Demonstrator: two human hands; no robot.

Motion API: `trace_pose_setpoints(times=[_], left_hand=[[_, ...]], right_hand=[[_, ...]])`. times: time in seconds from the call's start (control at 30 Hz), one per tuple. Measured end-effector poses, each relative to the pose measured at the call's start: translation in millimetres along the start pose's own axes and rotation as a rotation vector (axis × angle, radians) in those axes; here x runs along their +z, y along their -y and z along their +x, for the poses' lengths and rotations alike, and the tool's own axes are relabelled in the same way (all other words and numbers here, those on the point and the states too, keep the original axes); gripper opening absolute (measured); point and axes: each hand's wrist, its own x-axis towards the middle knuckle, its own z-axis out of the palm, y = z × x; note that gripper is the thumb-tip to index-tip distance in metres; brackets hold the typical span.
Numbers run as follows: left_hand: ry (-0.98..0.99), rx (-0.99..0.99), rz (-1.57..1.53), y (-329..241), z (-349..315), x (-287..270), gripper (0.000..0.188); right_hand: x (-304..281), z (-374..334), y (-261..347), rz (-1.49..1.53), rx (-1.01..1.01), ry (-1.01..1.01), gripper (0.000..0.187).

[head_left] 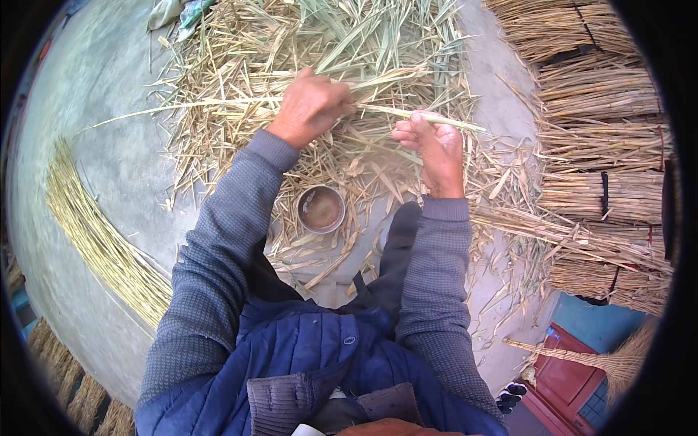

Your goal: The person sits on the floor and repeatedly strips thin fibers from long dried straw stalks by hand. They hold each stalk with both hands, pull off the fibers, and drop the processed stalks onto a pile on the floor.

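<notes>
A long pale dry stalk (382,110) stretches across the upper middle, its thin tip trailing off to the left. My left hand (313,107) is closed around it, with the knuckles up. Close to the stalk's thicker right end, my right hand (436,149) has its fingers curled and the thumb and fingertips pinching it. Underneath both hands spreads a heap of dry husks and leaf strips (240,58), greener at the top. A small round metal bowl (321,209) with something brownish inside stands below my hands, between my legs.
A bundle of thin yellowish stalks (102,232) lies on the concrete floor (131,160) at left. Tied stalk bundles (596,149) are stacked along the right. Loose unstripped stalks (567,236) lie right of my forearm. A broom (582,356) and a red door (571,370) show at lower right.
</notes>
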Motion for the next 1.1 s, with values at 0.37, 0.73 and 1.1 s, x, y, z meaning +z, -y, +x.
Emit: trace_pose_setpoints(times=[0.37, 0.73, 1.1], left_hand=[[0.026, -0.045, 0.006, 17.2, 2.1, -14.4, 0.012], [0.079, -0.036, -0.083, 13.0, 1.6, -8.8, 0.013], [0.083, -0.047, 0.043, 18.3, -8.7, -9.2, 0.018]], right_hand=[[-44.5, 22.7, -13.1, -0.824, -0.016, -0.273, 0.084], [4.1, 12.9, 5.9, 0.418, -0.28, -0.148, 0.035], [-17.2, 13.1, 11.5, 0.327, -0.364, -0.537, 0.03]])
